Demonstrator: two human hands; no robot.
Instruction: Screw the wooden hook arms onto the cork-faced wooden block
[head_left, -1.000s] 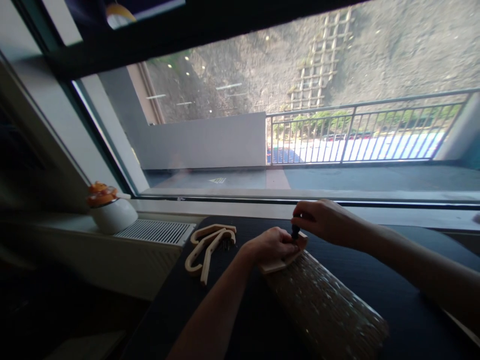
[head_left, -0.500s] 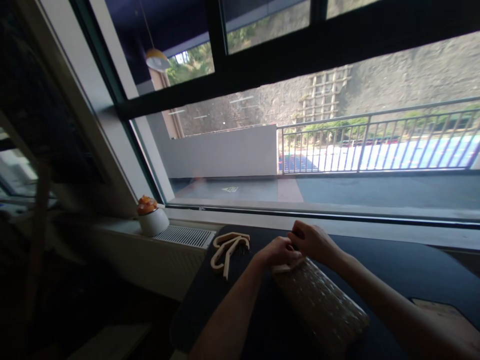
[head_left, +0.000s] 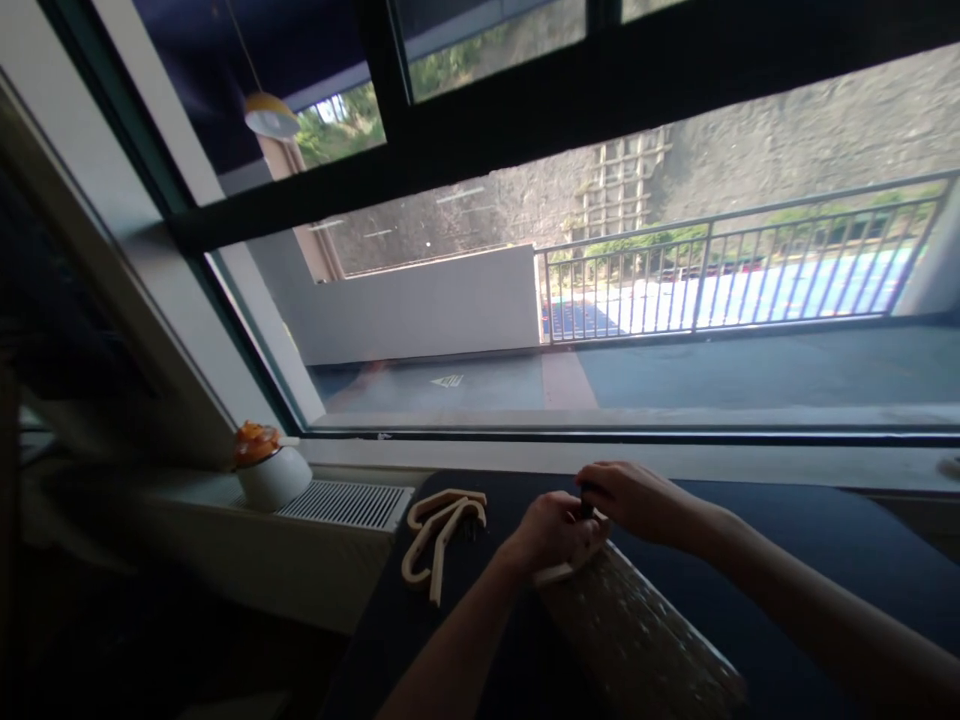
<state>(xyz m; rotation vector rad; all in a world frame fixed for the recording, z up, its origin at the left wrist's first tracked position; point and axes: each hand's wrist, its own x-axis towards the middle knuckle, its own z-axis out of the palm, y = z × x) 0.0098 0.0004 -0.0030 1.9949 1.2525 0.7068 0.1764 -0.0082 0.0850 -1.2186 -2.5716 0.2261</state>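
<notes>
A brown board with a glossy, pale-flecked surface [head_left: 645, 635] lies slantwise on the dark table. At its far end my left hand [head_left: 551, 532] is closed on a pale wooden piece [head_left: 559, 574], pressed against the board. Just beside it, my right hand [head_left: 637, 500] pinches a short dark object [head_left: 586, 502] that stands upright over the left fingertips; its kind is too small and dim to tell. To the left lie pale wooden hook-shaped pieces [head_left: 437, 555], with small dark bits that look like screws [head_left: 471, 531] close by.
The dark table [head_left: 787, 540] meets the window sill [head_left: 450, 455] at its far edge. Left of it, a white pot with an orange top [head_left: 276, 480] stands by a vent grille [head_left: 349, 503]. A large window shows a railing [head_left: 705, 270] outside.
The view has shifted, so the table sits slightly lower in it. My right hand has changed its grasp, and the dark upright object now shows between its fingers. My left hand stays at the board's end.
</notes>
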